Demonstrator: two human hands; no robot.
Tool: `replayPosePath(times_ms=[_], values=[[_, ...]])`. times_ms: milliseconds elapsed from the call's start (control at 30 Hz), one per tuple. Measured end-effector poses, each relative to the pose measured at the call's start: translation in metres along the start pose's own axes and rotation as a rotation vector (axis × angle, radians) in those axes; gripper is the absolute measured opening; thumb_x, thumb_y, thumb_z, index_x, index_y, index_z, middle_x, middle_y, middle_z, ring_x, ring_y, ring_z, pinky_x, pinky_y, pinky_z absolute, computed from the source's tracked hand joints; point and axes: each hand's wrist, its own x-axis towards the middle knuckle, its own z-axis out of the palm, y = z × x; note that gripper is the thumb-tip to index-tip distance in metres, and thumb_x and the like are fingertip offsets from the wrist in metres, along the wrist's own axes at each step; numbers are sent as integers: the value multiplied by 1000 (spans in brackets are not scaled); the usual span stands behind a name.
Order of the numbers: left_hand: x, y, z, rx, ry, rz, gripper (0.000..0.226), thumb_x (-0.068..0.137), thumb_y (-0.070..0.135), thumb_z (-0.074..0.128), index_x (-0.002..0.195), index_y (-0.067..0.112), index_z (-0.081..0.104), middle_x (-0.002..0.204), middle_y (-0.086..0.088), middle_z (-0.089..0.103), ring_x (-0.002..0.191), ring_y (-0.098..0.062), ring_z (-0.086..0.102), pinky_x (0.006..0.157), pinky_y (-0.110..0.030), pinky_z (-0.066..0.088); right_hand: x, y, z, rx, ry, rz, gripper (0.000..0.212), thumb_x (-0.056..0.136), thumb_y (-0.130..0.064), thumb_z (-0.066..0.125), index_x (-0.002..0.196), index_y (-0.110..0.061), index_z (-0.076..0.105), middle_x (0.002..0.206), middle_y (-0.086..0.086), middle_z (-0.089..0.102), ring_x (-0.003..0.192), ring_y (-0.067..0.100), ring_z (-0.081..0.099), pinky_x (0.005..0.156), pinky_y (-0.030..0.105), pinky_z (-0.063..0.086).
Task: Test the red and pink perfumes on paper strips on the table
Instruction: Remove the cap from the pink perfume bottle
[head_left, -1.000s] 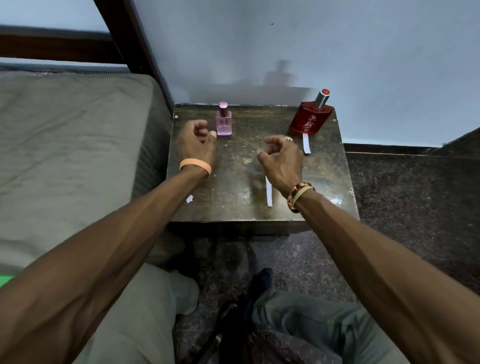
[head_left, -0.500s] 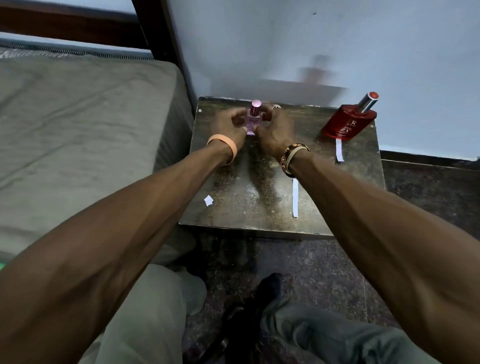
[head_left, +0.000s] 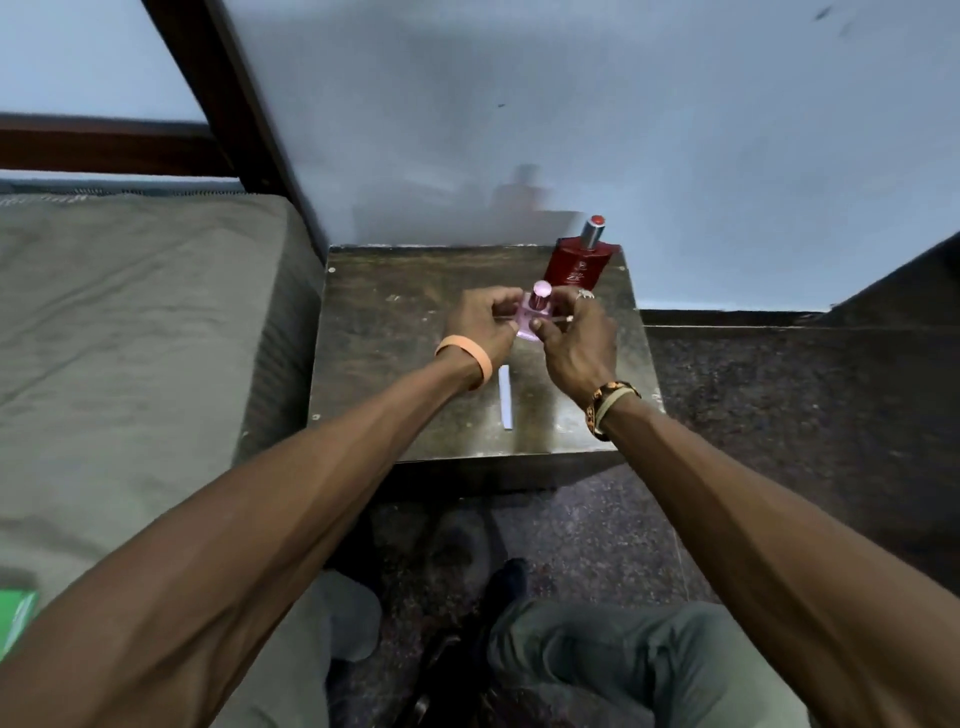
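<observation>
The small pink perfume bottle (head_left: 536, 315) with its round pink cap is held up over the middle of the dark table (head_left: 395, 332). My left hand (head_left: 480, 325) grips its left side and my right hand (head_left: 574, 345) grips its right side, thumb on the front. The red perfume bottle (head_left: 576, 265) with a silver, red-topped cap stands at the table's back right, just behind my right hand. One white paper strip (head_left: 505, 396) lies on the table below my hands. Any strip by the red bottle is hidden behind my right hand.
A bed with a grey-green cover (head_left: 130, 322) runs along the table's left side, with a dark wooden post (head_left: 244, 130) behind it. The wall (head_left: 571, 104) stands right behind the table. My knees (head_left: 597, 654) and dark speckled floor (head_left: 779, 415) are below.
Both hands went from hanging loosely curled over the table to the pink bottle at the back left, took hold of it, and now hold it lifted toward the table's middle.
</observation>
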Motion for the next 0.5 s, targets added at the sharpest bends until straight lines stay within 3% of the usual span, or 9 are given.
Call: replayPosePath(times_ms=[233,367,500], values=[[-24,-10,67,52,-151,-108,39,68,7,74,102,27,72,98,4,74,92,-11,69,87,-39,56,-32,53,-46,-32,22,108,15,87,-18,72,101,-21,72,98,-1,72,87,13,64,74,27,50],[-41,-11,81,114,-196,-164,36,74,0,65,102,21,73,98,1,74,94,-14,67,88,-34,54,-43,76,-46,-73,9,165,19,85,-20,74,104,-20,73,98,-1,73,88,15,66,77,30,52],[-44,-22,85,187,-249,-159,44,74,-1,62,106,28,71,103,5,73,99,-12,66,93,-38,52,-48,85,-43,-35,21,196,20,83,-22,76,103,-20,74,99,0,74,90,16,67,81,34,54]])
